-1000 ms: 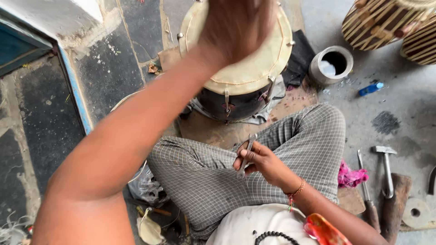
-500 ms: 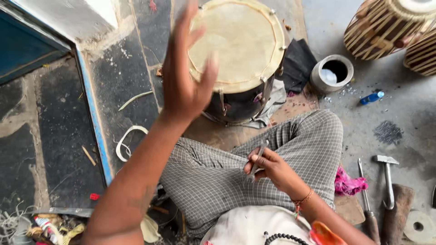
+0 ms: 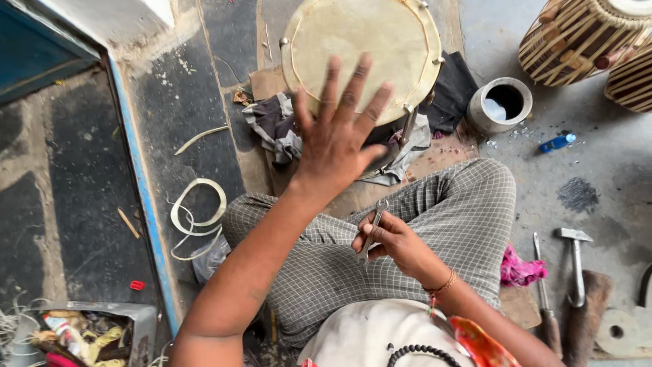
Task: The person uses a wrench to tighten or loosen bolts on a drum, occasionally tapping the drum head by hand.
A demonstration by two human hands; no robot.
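My left hand is raised with its fingers spread, palm down, in front of the near rim of a drum with a pale skin head. It holds nothing. My right hand rests over my checked-trousered lap and grips a small metal wrench, its jaw end pointing up toward the drum. The drum stands on dark and grey cloths on the floor in front of my crossed legs.
A white cup-shaped pot and a blue bottle lie right of the drum. Two striped drums stand top right. A hammer, a chisel and a pink rag lie right. Pale strip loops lie left.
My left hand has come down from above the drum toward me and opened flat, fingers spread. The right hand keeps the wrench in my lap.
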